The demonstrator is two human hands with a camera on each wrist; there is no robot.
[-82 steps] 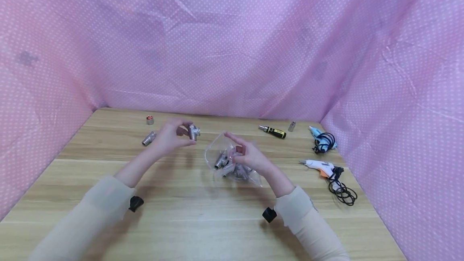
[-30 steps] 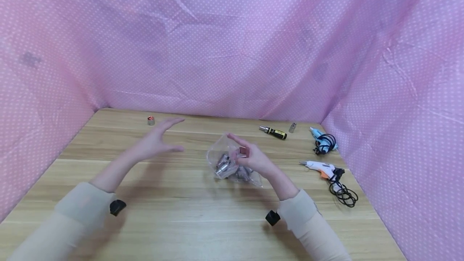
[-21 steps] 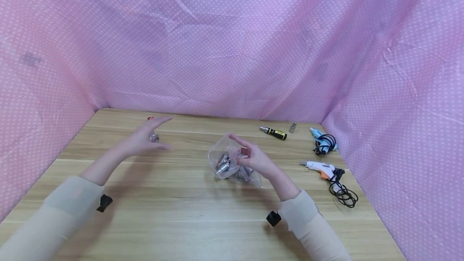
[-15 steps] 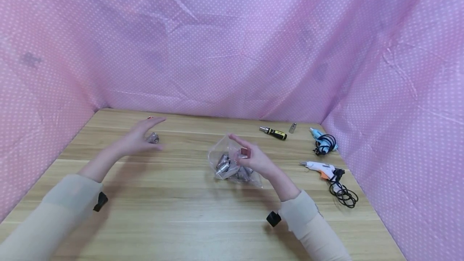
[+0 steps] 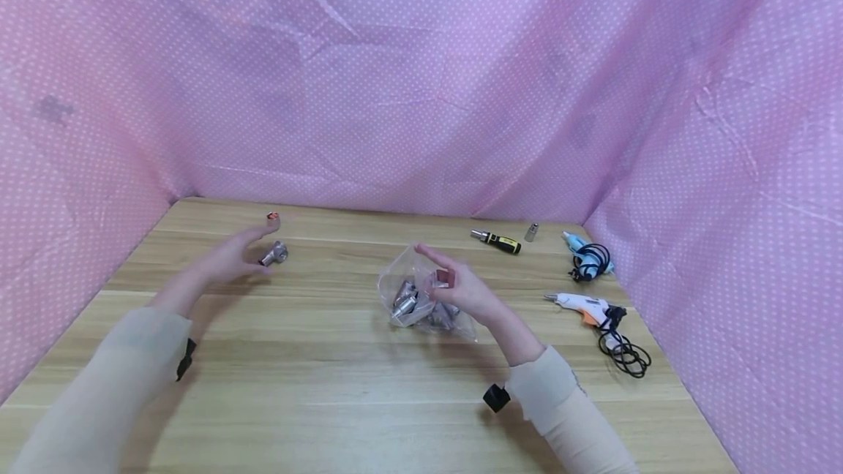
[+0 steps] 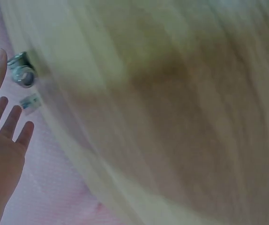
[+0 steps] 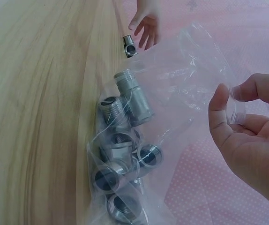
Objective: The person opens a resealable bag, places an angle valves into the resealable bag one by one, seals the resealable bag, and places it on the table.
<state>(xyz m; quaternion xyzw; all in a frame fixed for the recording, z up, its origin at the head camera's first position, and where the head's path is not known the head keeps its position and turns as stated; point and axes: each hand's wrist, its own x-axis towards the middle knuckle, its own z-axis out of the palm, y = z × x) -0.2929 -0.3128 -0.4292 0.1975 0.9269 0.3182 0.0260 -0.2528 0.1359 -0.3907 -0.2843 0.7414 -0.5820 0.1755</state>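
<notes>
In the head view, a silvery metal pipe fitting [image 5: 276,251] with a threaded end lies on the wooden table at the left. My left hand [image 5: 227,258] is right beside it, thumb and fingers spread around its near side with nothing in the grasp. The left wrist view shows the fitting [image 6: 23,70] just beyond the spread fingers [image 6: 11,121]. My right hand [image 5: 461,287] pinches the edge of a clear plastic bag [image 7: 186,70] between thumb and fingers, holding its mouth up. Several metal pipe fittings [image 7: 133,101] with threaded ends lie inside the bag.
Behind the left hand stands a small metal piece with a red top [image 5: 273,218]. At the back right are a black-and-yellow screwdriver [image 5: 500,241], a small metal fitting [image 5: 531,232], a blue glue gun [image 5: 586,254] and a white glue gun [image 5: 582,303], both with black cords. Pink cloth [image 5: 421,79] encloses the table.
The left hand held a metal fitting beside the bag 2.7 s ago; it then came away empty and moved left to the loose fitting. The right hand kept its hold on the bag.
</notes>
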